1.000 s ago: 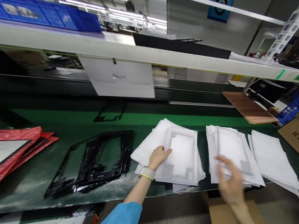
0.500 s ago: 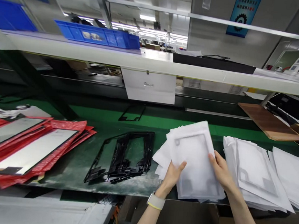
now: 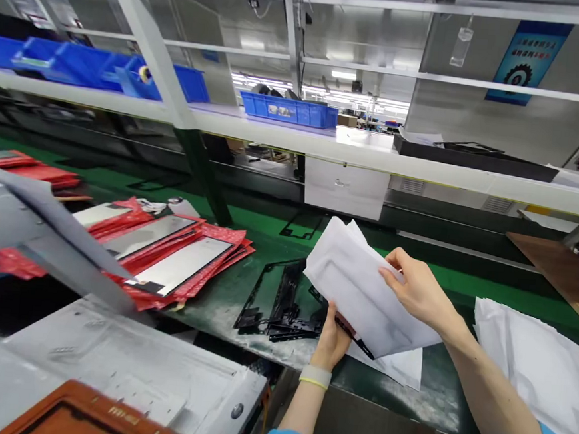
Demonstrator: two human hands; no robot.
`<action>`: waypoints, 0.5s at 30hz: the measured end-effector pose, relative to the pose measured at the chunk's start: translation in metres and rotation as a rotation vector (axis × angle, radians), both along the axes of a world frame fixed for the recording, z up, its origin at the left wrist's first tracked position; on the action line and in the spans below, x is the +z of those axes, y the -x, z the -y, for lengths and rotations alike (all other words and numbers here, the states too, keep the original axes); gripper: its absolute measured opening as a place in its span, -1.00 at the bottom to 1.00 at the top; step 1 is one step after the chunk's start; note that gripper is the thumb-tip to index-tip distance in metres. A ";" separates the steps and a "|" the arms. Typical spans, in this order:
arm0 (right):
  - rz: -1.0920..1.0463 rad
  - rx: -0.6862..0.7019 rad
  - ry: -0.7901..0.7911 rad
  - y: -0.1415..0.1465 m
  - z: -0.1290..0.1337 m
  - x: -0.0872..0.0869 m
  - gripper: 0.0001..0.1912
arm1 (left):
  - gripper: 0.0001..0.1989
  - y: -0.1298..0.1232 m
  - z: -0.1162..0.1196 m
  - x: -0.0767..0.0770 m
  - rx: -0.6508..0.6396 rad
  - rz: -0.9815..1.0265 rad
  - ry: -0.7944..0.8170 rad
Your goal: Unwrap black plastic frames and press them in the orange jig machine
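A white translucent sleeve (image 3: pixel 358 289) is tilted up above the bench between my hands. My right hand (image 3: pixel 417 287) pinches its upper right edge. Along the lower left side of the sleeve, the edge of a thin black frame (image 3: pixel 360 343) sticks out. My left hand (image 3: pixel 332 344) closes around that edge from below, thumb up. How much of the frame lies inside the sleeve is hidden. Just left of my left hand lies a pile of black frames (image 3: pixel 287 310), partly covered by the sleeve. More white sleeves (image 3: pixel 403 366) lie flat underneath.
On the right rests a stack of white sleeves (image 3: pixel 533 363). Red bubble-wrap pouches (image 3: pixel 204 284) with screen panels lie left. A single black frame (image 3: pixel 301 226) lies farther back. Blue bins (image 3: pixel 288 110) stand on the shelf; a white machine (image 3: pixel 157 367) is at lower left.
The view has swung left. The sleeve has been lifted and tilted, and a black frame edge now shows out of it. My right hand has moved up to pinch the sleeve's edge.
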State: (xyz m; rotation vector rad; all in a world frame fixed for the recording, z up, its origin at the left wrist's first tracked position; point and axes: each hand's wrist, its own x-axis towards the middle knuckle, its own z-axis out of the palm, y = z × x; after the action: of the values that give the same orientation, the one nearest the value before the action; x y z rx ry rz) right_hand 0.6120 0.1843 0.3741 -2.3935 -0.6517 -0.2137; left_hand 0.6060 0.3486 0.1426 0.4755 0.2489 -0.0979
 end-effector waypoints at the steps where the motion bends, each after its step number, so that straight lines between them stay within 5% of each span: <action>1: -0.001 0.002 0.022 -0.002 -0.004 0.001 -0.87 | -0.30 -0.002 -0.001 0.000 0.011 0.002 0.012; 6: 0.041 0.050 0.222 -0.011 -0.010 0.004 -0.85 | -0.32 -0.007 0.002 0.005 0.029 0.023 0.040; 9: 0.105 -0.003 0.227 -0.014 -0.005 0.019 -0.71 | -0.29 -0.010 0.006 0.006 0.019 -0.002 0.028; 15: 0.088 -0.083 0.267 -0.026 0.010 0.045 -0.73 | -0.35 -0.023 0.009 0.019 0.025 0.021 -0.046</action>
State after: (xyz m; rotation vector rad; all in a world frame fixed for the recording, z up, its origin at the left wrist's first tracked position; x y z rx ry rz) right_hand 0.6378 0.1738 0.4187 -2.6831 -0.6570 -0.2841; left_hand 0.6287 0.3392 0.1619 0.5186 0.2370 -0.0625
